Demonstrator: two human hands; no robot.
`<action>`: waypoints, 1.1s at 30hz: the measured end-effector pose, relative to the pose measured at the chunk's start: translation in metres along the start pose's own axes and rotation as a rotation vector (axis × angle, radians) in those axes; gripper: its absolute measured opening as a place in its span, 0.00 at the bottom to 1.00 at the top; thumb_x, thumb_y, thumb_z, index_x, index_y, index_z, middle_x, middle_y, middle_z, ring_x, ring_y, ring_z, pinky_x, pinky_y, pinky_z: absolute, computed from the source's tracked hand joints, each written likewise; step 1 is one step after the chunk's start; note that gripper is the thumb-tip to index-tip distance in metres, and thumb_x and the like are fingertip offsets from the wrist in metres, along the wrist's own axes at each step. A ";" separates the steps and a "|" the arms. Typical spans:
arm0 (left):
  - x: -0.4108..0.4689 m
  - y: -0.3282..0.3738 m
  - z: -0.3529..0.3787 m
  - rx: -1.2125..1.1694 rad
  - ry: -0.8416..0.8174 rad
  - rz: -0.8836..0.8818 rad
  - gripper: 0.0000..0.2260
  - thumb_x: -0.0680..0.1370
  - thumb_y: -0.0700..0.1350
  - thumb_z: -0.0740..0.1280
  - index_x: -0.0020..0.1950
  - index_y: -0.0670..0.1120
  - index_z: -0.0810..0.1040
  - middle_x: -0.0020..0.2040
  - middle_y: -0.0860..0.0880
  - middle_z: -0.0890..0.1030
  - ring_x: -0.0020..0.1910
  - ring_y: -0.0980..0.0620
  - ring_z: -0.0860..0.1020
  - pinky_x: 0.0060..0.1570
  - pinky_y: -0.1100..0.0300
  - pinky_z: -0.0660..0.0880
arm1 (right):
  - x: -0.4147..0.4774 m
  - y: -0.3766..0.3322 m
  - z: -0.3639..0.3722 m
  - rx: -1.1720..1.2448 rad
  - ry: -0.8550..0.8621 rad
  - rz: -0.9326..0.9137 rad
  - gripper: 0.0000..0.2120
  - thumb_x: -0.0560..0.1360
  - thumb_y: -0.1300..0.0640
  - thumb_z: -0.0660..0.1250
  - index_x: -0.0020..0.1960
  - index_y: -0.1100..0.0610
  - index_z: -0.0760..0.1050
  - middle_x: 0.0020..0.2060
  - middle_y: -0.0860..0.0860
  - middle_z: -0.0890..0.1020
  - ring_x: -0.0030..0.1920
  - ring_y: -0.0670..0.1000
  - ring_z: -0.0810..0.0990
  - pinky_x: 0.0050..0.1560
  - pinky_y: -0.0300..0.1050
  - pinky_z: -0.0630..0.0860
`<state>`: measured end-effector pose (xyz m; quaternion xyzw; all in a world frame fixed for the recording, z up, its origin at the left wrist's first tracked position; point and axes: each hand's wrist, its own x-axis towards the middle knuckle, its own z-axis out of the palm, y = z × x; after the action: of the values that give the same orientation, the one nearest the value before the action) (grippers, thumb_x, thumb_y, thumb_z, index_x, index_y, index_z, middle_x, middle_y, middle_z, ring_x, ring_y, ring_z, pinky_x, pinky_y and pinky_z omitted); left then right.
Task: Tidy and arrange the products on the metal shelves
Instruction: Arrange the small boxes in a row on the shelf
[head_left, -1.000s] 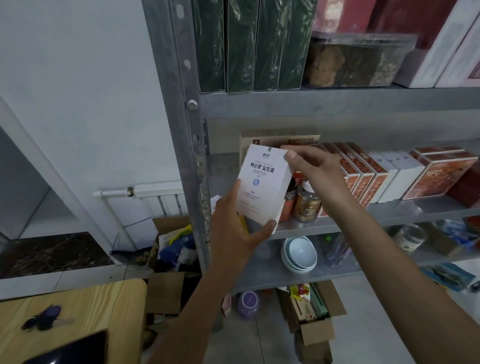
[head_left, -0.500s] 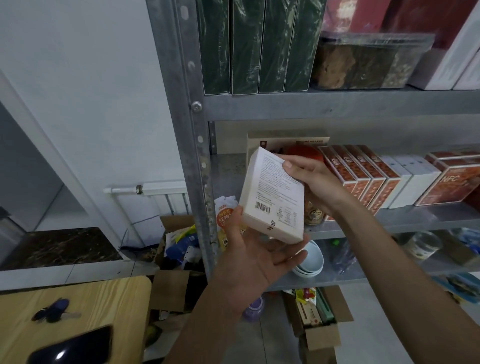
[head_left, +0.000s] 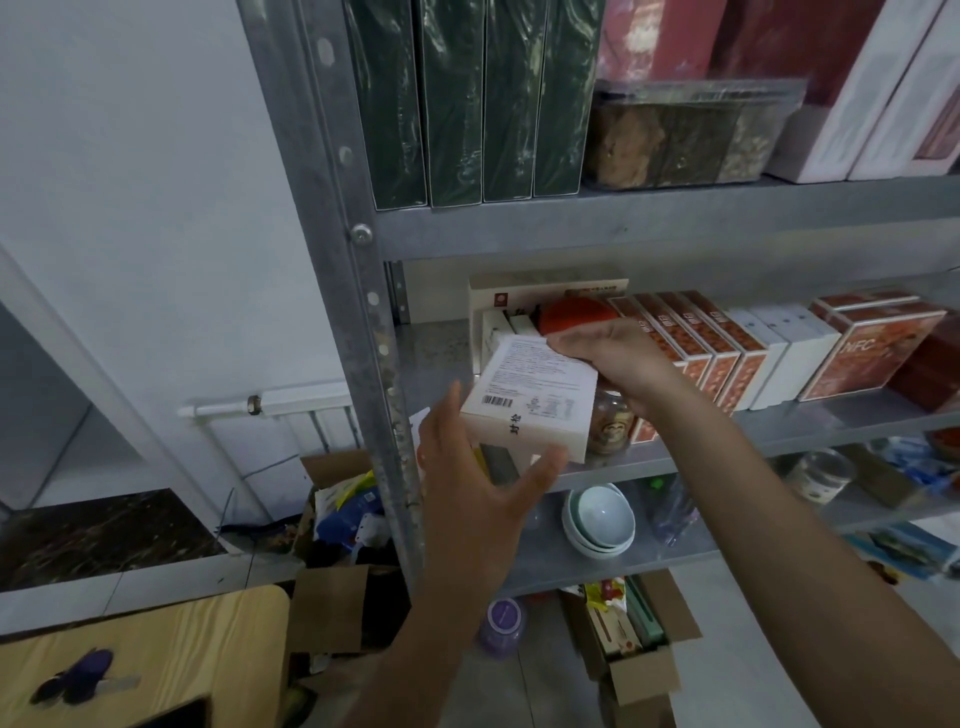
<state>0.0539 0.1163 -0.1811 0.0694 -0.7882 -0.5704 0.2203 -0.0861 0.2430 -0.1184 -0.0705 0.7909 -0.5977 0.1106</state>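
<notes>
- Now the white box (head_left: 530, 395) lies flatter, nearer the shelf (head_left: 431, 364), with the right hand (head_left: 608, 358) pinching its far edge.
- The left hand (head_left: 478, 493) has loosened, fingers spread beneath; shelving looks imminent.

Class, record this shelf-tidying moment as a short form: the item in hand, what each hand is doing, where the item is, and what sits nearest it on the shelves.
Item: white box, barcode side up, tilted
Right hand: grips the box's far edge
Left hand: spread open, supporting the near edge
Position: held at the front of the middle metal shelf
Neighbours: jar beside it, orange boxes further along
Shelf below: stacked bowls
</notes>
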 end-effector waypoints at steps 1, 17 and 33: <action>-0.001 0.004 0.001 -0.017 -0.003 -0.034 0.49 0.62 0.65 0.73 0.77 0.52 0.55 0.71 0.54 0.62 0.68 0.60 0.63 0.64 0.66 0.67 | 0.000 -0.001 0.002 -0.004 0.031 -0.016 0.07 0.77 0.59 0.69 0.52 0.61 0.82 0.40 0.53 0.84 0.36 0.47 0.81 0.30 0.33 0.74; 0.019 0.002 -0.014 -0.303 -0.054 -0.360 0.06 0.76 0.49 0.69 0.52 0.55 0.77 0.53 0.49 0.76 0.48 0.57 0.77 0.46 0.63 0.80 | -0.008 -0.006 -0.001 -0.078 -0.264 -0.118 0.18 0.73 0.38 0.63 0.56 0.46 0.77 0.53 0.45 0.82 0.54 0.42 0.79 0.57 0.40 0.74; 0.021 -0.022 0.001 0.132 -0.002 0.028 0.43 0.69 0.76 0.56 0.77 0.53 0.55 0.75 0.49 0.58 0.73 0.48 0.59 0.67 0.57 0.63 | -0.008 -0.003 -0.019 -0.092 -0.196 -0.123 0.06 0.75 0.57 0.71 0.51 0.52 0.81 0.42 0.50 0.87 0.42 0.48 0.85 0.39 0.37 0.75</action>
<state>0.0313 0.1023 -0.1965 0.0723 -0.8252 -0.5141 0.2225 -0.0838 0.2621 -0.1100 -0.1818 0.7970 -0.5567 0.1474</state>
